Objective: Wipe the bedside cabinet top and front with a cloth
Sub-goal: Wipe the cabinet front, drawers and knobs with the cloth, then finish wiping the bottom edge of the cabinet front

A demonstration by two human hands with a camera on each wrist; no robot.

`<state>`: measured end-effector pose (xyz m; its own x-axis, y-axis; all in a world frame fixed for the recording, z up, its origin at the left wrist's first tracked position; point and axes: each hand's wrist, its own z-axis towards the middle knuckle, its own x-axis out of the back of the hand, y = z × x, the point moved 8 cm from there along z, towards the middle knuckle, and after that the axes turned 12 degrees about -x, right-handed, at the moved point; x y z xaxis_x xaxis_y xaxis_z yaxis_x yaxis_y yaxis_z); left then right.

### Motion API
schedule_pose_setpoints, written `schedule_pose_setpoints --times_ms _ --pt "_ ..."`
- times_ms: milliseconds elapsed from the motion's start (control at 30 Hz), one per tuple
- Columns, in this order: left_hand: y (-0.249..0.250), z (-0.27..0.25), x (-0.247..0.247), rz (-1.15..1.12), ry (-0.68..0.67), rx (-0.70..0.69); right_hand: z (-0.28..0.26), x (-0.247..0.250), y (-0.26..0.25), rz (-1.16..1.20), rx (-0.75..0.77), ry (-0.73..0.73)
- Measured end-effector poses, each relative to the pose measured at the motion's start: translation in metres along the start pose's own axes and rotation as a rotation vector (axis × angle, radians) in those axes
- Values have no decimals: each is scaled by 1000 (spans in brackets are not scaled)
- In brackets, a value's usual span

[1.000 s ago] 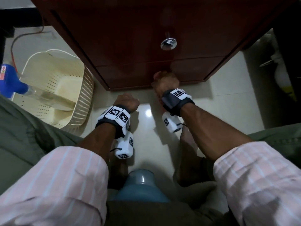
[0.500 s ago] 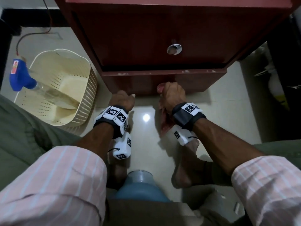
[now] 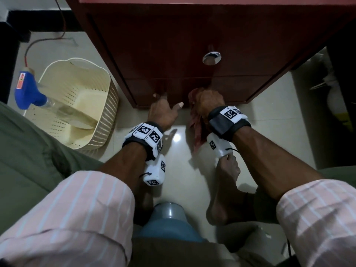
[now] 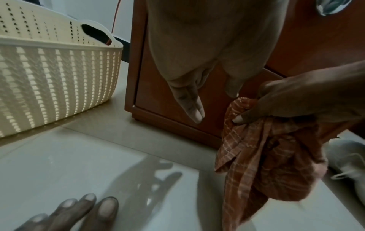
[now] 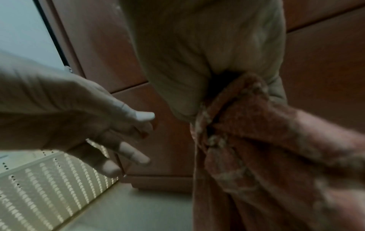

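The dark red-brown bedside cabinet stands in front of me, a chrome knob on its front. My right hand grips a bunched red checked cloth against the low front panel, and the cloth's tail hangs toward the floor. In the left wrist view the cloth is pinched by that hand's thumb and fingers. My left hand is empty, with spread fingers close to the same panel just left of the cloth. The cabinet top is only a strip at the upper edge.
A cream perforated basket holding a spray bottle with a blue head sits on the tiled floor left of the cabinet. A red cable trails behind it. My bare foot and knees are below. A white shoe lies right.
My left hand has opened from a loose fist and reached up to the cabinet's lower front. The right hand keeps the cloth at the lower panel, shifted slightly right.
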<state>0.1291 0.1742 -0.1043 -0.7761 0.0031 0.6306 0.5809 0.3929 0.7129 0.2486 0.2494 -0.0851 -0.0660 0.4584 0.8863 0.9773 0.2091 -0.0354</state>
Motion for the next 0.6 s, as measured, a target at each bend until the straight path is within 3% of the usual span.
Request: schedule_pose_setpoints --times_ms 67,200,300,467,600 --pt "0 2 -2 -33 -28 22 1 5 -3 -55 -16 -63" --pt "-5 3 -5 -54 -133 61 -4 5 -18 64 10 -252" --pt "-16 1 12 -89 -101 120 -8 6 -29 174 23 -201" --pt "-42 -28 77 121 296 126 -15 5 -73 321 117 -171" --pt "-60 -68 128 195 642 206 -34 40 -136 431 342 -24"
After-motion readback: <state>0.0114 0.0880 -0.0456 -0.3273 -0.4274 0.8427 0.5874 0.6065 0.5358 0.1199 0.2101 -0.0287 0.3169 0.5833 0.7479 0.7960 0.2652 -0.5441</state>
